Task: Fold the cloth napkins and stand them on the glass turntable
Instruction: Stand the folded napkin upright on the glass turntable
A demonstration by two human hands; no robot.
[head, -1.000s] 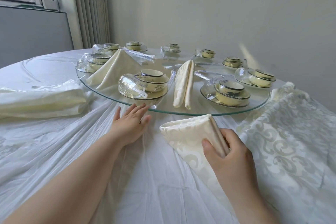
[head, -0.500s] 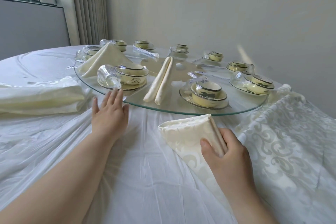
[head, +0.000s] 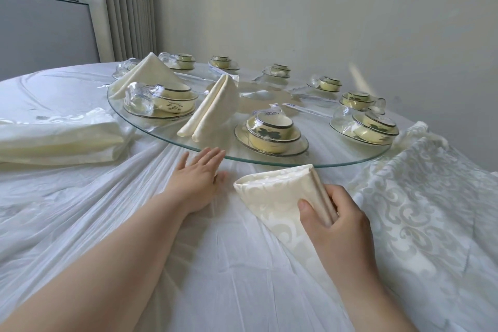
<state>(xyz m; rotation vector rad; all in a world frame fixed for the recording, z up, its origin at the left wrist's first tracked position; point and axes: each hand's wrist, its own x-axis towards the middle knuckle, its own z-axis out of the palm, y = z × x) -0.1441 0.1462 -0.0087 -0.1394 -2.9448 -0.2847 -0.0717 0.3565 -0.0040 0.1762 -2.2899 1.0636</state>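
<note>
My right hand [head: 341, 217] grips a folded cream napkin [head: 280, 197] near its spine, holding it on the white tablecloth just in front of the glass turntable [head: 350, 163]. My left hand [head: 199, 178] lies with straight fingers at the turntable's near rim, fingertips touching or just under the glass edge. Two folded napkins stand on the glass: one [head: 213, 109] near the front, between two place settings, and another [head: 147, 73] at the far left.
Several wrapped bowl-and-saucer sets [head: 272, 132] ring the turntable, some with glasses [head: 138, 100]. A stack of folded cream cloth [head: 59, 137] lies at the left. A patterned white cloth [head: 431, 197] is heaped at the right. A wall stands close behind the table.
The turntable has rotated leftward, carrying the standing napkins and dishes to the left. My left hand came back from the left to the rim's front. My right hand kept its grip on the napkin.
</note>
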